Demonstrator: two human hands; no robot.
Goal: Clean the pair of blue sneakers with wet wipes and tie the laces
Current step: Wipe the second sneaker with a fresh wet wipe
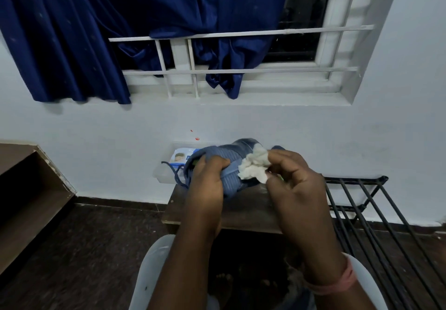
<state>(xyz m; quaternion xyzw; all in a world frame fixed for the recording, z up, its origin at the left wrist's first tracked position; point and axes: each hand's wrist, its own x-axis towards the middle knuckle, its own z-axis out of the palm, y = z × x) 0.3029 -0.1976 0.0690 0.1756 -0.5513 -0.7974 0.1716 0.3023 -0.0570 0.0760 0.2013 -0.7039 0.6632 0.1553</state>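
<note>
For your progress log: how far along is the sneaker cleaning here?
Done: nothing shows as finished. In hand: the left hand grips one blue sneaker while the right hand holds a crumpled wipe against it. Left: its lace hangs untied; the second sneaker is not visible.

the sneaker (229,165) was held above the far part of the small table (241,211), between the two hands. the left hand (205,186) gripped it on the left side, and the right hand (296,189) was on the right side, pinching the crumpled wipe (253,167) against the shoe. a lace (177,174) hung down to the left of the sneaker. behind the sneaker, close to the wall, the wipes pack (182,159) lay in a shallow tray (163,177) at the far left corner of the table. to the right of the table stood a metal rack (362,201). to the far left was a shelf unit (31,189). above all, in the wall behind, was the window grille (241,71), with the curtain (96,32) hanging over its left part.
</note>
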